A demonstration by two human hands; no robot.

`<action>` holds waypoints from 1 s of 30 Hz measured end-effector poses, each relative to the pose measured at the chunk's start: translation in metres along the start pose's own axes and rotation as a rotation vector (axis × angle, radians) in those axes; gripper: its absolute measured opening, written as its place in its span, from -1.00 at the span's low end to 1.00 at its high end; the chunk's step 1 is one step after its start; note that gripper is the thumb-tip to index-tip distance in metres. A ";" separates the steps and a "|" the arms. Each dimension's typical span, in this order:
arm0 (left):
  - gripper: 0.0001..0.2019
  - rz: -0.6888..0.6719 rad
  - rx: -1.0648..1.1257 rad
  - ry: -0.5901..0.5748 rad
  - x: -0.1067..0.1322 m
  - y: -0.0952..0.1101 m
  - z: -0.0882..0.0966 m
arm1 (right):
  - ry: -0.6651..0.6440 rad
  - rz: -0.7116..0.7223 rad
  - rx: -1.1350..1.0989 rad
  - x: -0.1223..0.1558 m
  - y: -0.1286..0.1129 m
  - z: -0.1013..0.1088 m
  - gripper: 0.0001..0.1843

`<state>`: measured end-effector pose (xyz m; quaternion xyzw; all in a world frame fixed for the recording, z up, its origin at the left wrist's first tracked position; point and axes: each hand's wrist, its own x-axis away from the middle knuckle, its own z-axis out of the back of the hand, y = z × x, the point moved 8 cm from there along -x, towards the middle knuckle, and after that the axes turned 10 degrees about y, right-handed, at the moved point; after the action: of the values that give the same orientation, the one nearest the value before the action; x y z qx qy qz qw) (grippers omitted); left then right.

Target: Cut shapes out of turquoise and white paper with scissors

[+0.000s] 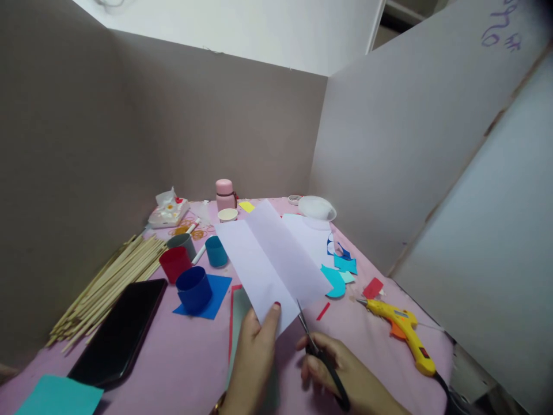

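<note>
My left hand (258, 340) pinches the near edge of a white sheet of paper (268, 259), thumb on top. A crease runs lengthwise down the sheet, which is raised over the table. My right hand (332, 360) is closed round the black handles of a pair of scissors (307, 329). Their blades meet the paper's near edge close to the crease. Beneath my left hand lies a greyish-green sheet (240, 308) with a red edge, partly hidden by my hand and the paper.
Left are a phone (121, 328), wooden sticks (114, 271), a blue paper ring (194, 290), a red ring (175, 264) and a teal ring (216, 252). A yellow glue gun (400, 327) and teal scraps (333, 281) lie right. Grey partitions (224, 121) enclose the table.
</note>
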<state>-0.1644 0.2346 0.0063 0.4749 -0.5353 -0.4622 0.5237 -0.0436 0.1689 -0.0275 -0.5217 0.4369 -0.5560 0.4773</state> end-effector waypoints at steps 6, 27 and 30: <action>-0.65 -0.005 -0.010 -0.056 0.001 -0.001 -0.005 | -0.018 -0.014 -0.039 -0.003 0.003 0.003 -0.30; -0.64 -0.025 -0.003 -0.093 0.001 -0.001 -0.009 | -0.001 0.011 0.036 -0.002 0.003 0.008 -0.34; -0.63 -0.033 -0.002 -0.101 0.001 -0.001 -0.009 | 0.004 0.032 0.032 -0.002 0.002 0.009 -0.35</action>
<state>-0.1553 0.2338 0.0058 0.4593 -0.5527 -0.4947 0.4887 -0.0346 0.1710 -0.0290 -0.5056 0.4372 -0.5563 0.4937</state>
